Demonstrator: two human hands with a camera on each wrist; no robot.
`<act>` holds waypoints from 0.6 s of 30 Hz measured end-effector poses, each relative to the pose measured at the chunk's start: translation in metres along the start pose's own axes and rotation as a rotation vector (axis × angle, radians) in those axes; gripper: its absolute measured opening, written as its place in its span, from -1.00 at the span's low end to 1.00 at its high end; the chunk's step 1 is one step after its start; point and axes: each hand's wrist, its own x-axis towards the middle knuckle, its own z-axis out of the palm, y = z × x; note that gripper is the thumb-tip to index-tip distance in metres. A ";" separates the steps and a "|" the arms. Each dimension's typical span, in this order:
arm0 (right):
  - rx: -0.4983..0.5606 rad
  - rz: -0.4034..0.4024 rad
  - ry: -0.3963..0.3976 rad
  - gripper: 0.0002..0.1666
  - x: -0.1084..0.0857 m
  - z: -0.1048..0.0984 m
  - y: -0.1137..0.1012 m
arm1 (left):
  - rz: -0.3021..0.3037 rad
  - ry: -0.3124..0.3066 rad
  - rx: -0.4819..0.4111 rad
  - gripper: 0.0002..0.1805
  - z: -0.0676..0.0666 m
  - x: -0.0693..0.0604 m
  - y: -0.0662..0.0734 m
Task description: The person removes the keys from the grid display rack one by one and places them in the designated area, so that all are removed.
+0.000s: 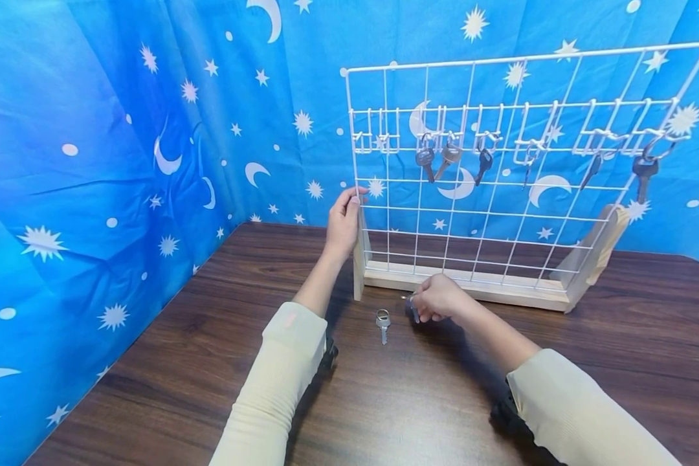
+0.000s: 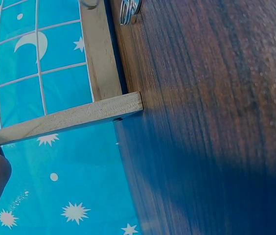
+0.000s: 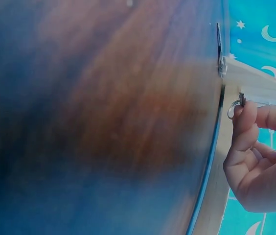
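A white wire grid rack (image 1: 419,208) stands on the table in a wooden base (image 1: 472,283). My left hand (image 1: 342,223) grips the rack's left side edge, thumb in front; the left wrist view shows only part of that hand beside the wooden side piece (image 2: 64,120). Low in front of the base, my right hand (image 1: 441,299) pinches a key (image 3: 242,100) with its metal ring between thumb and fingertips. Most of that key is covered by the fingers. Another key (image 1: 384,327) with a ring lies flat on the table, left of my right hand.
Several keys (image 1: 483,162) hang by rings from white hooks along the rack's upper part. The hooks (image 1: 377,139) at the far left hold no keys. The dark wood table (image 1: 221,336) meets a blue curtain (image 1: 210,129) with moons and stars behind and at the left.
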 end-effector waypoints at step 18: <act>-0.072 0.100 -0.088 -0.95 -0.001 0.014 -0.002 | 0.013 0.013 0.019 -0.70 0.001 -0.001 0.001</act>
